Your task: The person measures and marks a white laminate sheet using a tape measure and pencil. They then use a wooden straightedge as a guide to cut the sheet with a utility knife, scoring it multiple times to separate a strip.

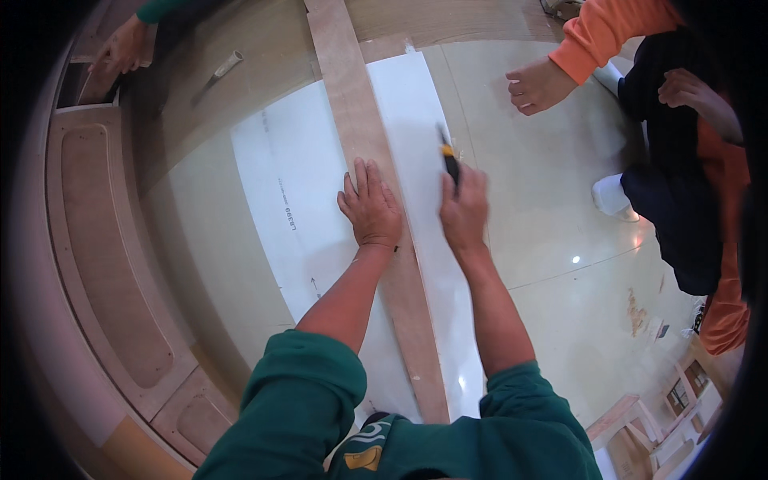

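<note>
- Two bare hands of ours reach into the middle of the frame from green sleeves [300,384] at the lower edge.
- Our left hand [373,210] lies open, palm down with fingers stretched out, on a long wooden board [364,120]; it presses there and grips nothing.
- Our right hand [466,210] is closed around a black-and-yellow knife [451,164], right of the board; both are blurred by motion.
- We see the knife's tip aimed toward the top of the frame, close to the right edge of a white sheet [280,152]; we cannot tell whether it touches.
- That sheet spreads over the pale floor [560,320] in the centre, and the board runs lengthwise across it, from the top of the frame to the lower middle.
- At the upper right we see a co-worker's hand [541,85] in an orange sleeve [608,36], well apart from our knife.
- At the upper left, another person's hand [124,48] is beside brown panelled woodwork [104,240].
- A wooden frame [632,424] stands at the lower right.
</note>
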Tool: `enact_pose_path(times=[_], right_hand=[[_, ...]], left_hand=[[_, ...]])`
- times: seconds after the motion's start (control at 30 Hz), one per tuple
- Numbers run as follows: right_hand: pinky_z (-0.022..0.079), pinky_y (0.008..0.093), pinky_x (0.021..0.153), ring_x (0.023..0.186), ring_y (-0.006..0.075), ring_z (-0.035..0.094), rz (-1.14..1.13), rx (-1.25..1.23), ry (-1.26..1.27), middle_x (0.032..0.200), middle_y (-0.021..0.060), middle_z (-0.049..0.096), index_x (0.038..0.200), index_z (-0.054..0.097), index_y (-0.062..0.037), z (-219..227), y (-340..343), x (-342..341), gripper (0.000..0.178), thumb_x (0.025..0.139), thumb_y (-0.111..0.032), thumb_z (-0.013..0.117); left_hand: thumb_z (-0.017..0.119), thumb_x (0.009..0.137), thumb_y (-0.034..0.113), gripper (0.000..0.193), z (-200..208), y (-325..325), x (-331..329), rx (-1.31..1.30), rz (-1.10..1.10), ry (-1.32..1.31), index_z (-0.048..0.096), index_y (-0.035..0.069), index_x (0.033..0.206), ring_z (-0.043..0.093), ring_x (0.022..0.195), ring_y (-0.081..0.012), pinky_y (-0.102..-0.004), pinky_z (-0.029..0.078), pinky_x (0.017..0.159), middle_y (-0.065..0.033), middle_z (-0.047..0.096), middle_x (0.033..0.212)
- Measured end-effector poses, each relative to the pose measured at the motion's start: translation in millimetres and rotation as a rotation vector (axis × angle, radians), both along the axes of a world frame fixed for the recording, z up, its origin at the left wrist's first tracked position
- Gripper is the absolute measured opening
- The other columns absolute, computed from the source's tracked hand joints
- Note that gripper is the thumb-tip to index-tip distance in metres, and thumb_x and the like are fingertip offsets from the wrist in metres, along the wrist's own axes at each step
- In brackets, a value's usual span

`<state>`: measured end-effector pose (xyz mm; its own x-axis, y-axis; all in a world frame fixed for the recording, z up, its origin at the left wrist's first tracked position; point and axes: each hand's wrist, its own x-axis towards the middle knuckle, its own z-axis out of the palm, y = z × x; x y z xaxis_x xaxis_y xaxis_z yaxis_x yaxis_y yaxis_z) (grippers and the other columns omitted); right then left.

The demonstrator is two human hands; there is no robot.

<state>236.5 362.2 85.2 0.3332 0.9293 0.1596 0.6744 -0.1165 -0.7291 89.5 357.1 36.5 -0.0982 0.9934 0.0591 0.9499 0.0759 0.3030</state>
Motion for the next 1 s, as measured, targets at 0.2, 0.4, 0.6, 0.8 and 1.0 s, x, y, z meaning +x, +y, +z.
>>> enact_pose_path(times=[0.2, 0.4, 0.6, 0.8, 1.0], right_hand=[[0.051, 0.0429, 0.065, 0.067, 0.0332, 0.060, 0.224, 0.016, 0.407, 0.081, 0.0174, 0.063, 0.099, 0.063, 0.0020, 1, 109, -73, 0.035, 0.104, -0.032, 0.054], [0.058, 0.0293, 0.058, 0.064, 0.0100, 0.060, 0.686, -0.619, 1.680, 0.097, 0.0093, 0.066, 0.108, 0.055, -0.0076, 79, 115, -151, 0.024, 0.096, -0.024, 0.068], [0.055, 0.0343, 0.068, 0.065, 0.0103, 0.059, 0.736, -0.445, 2.345, 0.110, 0.0104, 0.070, 0.107, 0.060, -0.0073, 164, 140, -251, 0.018, 0.094, -0.013, 0.070], [0.053, 0.0323, 0.071, 0.069, 0.0115, 0.060, 0.578, -0.197, 2.584, 0.095, 0.0044, 0.068, 0.106, 0.063, -0.0056, 179, 203, -236, 0.018, 0.091, -0.011, 0.072], [0.053, 0.0362, 0.071, 0.072, 0.0162, 0.063, 0.583, -0.409, 2.432, 0.094, 0.0080, 0.068, 0.102, 0.063, -0.0048, 176, 168, -267, 0.016, 0.090, -0.011, 0.071]], left_hand=[[0.051, 0.094, 0.016, 0.050, -5, 12, 0, 0.118, 0.011, 0.156, 0.048, -0.003, 0.140, 0.052, 0.126, -0.0368, -0.0582, 0.033, 0.105, -0.0202, 0.058, 0.132], [0.053, 0.096, 0.025, 0.062, 3, -15, 30, -0.045, -0.094, -0.121, 0.036, 0.002, 0.151, 0.031, 0.145, -0.0384, -0.0631, 0.021, 0.117, -0.0186, 0.031, 0.159], [0.047, 0.099, 0.020, 0.057, 7, -9, 29, -0.207, -0.037, -0.031, 0.036, 0.010, 0.154, 0.025, 0.150, -0.0370, -0.0620, 0.020, 0.118, -0.0162, 0.022, 0.166], [0.049, 0.097, 0.016, 0.054, -22, -15, 39, 0.016, -0.003, -0.192, 0.042, 0.008, 0.150, 0.032, 0.146, -0.0406, -0.0646, 0.023, 0.115, -0.0179, 0.030, 0.162], [0.052, 0.094, 0.014, 0.058, 8, -4, 40, 0.068, -0.029, -0.157, 0.039, 0.005, 0.150, 0.030, 0.144, -0.0441, -0.0659, 0.024, 0.113, -0.0174, 0.029, 0.162]])
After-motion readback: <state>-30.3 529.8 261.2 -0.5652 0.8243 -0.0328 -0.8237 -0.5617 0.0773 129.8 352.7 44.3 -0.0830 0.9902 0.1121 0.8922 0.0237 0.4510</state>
